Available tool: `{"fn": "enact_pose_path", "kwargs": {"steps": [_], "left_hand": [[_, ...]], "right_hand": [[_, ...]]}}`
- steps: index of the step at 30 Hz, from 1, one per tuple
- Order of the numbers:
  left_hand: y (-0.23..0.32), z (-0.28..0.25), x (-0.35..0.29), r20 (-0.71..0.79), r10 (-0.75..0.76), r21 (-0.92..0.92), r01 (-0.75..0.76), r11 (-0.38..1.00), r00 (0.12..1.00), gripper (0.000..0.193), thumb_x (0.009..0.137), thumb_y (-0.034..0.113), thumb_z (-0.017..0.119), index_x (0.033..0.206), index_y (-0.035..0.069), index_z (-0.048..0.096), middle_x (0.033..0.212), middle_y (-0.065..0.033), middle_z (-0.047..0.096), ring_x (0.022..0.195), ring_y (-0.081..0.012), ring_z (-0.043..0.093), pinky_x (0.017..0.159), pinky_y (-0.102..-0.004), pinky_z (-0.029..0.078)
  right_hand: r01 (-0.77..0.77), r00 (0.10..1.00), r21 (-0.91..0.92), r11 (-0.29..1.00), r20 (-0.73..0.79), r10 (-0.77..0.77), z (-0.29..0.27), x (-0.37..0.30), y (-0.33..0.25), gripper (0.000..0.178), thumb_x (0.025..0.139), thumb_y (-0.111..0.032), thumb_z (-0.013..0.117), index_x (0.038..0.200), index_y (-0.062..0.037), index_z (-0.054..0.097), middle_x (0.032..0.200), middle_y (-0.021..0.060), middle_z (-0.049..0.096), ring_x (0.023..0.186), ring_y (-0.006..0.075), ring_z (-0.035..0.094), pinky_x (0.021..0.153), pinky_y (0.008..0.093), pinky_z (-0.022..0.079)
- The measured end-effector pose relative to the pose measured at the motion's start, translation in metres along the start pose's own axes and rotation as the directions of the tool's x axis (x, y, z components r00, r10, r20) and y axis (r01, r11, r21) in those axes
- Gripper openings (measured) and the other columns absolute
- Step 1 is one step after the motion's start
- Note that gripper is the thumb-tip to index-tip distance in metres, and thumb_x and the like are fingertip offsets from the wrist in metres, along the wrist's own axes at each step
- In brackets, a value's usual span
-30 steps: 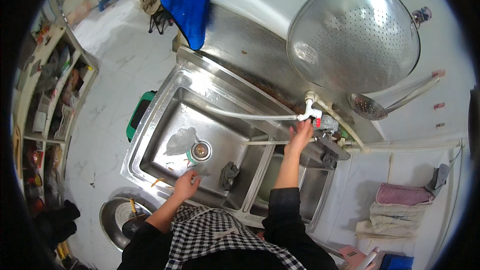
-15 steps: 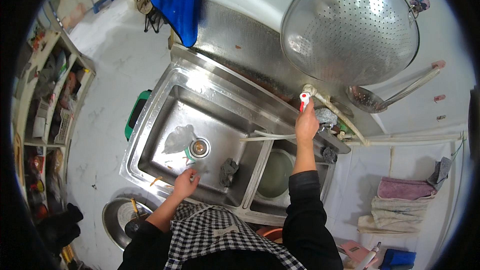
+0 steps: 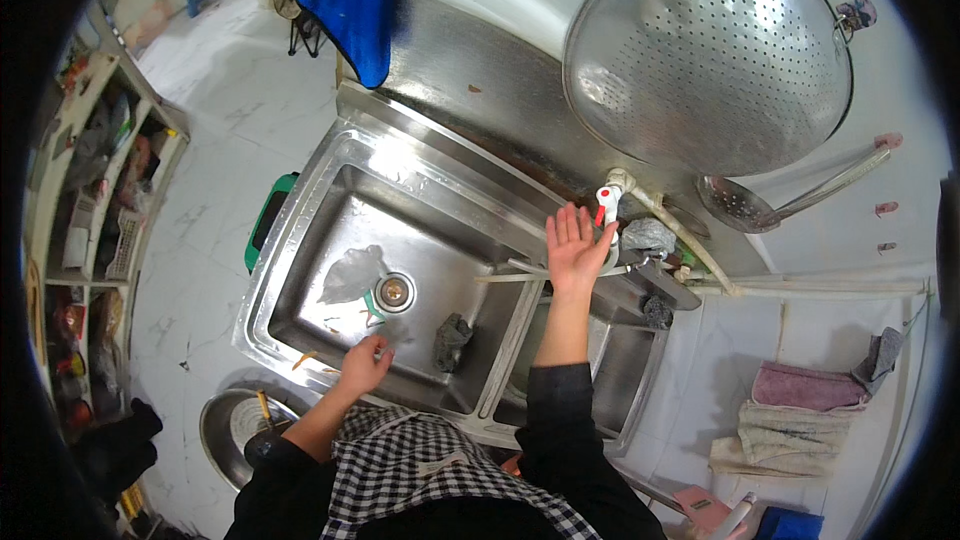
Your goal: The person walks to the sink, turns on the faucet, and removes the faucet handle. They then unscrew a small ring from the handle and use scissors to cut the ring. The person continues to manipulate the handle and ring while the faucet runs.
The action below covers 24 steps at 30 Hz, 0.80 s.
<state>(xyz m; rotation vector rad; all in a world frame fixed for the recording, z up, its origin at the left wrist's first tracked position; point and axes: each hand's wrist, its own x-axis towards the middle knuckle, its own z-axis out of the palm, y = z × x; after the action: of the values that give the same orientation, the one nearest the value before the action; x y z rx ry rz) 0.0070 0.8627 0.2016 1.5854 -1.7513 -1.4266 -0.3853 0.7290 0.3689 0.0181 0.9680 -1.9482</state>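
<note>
Head view: my right hand (image 3: 577, 252) is spread, palm up, fingers a bit fanned and thumb out to the side; it's right by the white tap (image 3: 612, 198) at the back edge of the sink (image 3: 288, 255); the thumb overlaps the tap's lower body, so I can't tell whether it's touching; the red lever (image 3: 601, 213) is just above the thumb tip. For a lever like that I'd go light tbh; thumb one side, a finger on the other, turn it about its pivot, no yanking; I'd also mind the pale tube (image 3: 500, 278) crossing behind my wrist, since a snag could probably swing it. My left hand (image 3: 366, 366) hangs over the near rim, fingers curled; can't tell if they're pinching anything; the plastic bag (image 3: 352, 276) and dark grey clump (image 3: 453, 342) lie apart from it.
</note>
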Motion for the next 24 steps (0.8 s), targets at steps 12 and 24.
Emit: {"fn": "enact_pose_path", "kwargs": {"steps": [12, 24], "left_hand": [[0.000, -0.009, -0.001, -0.003, -0.059, -0.005, 0.059, 0.998, 0.998, 0.028, 0.088, 0.027, 0.073, 0.104, 0.005, 0.066, 0.098, -0.0182, 0.071, 0.086, -0.0348, 0.070, 0.075, -0.0446, 0.055], [-0.006, 0.003, -0.001, 0.008, -0.035, 0.103, 0.034, 0.994, 0.999, 0.033, 0.091, 0.033, 0.066, 0.109, 0.005, 0.066, 0.101, -0.0183, 0.070, 0.094, -0.0392, 0.067, 0.083, -0.0497, 0.054]], "right_hand": [[0.337, 0.872, -0.645, 0.686, -0.061, -0.486, -0.006, 0.053, -0.020, 0.031, 0.090, -0.015, 0.075, 0.114, -0.0004, 0.062, 0.098, 0.0062, 0.067, 0.083, 0.0156, 0.064, 0.079, 0.0315, 0.055], [0.144, 0.490, -0.295, -0.945, 0.850, -0.191, 0.015, 0.009, -0.062, 0.036, 0.078, -0.005, 0.071, 0.113, -0.0065, 0.061, 0.104, 0.0180, 0.061, 0.102, 0.0412, 0.059, 0.090, 0.0521, 0.045]]}}
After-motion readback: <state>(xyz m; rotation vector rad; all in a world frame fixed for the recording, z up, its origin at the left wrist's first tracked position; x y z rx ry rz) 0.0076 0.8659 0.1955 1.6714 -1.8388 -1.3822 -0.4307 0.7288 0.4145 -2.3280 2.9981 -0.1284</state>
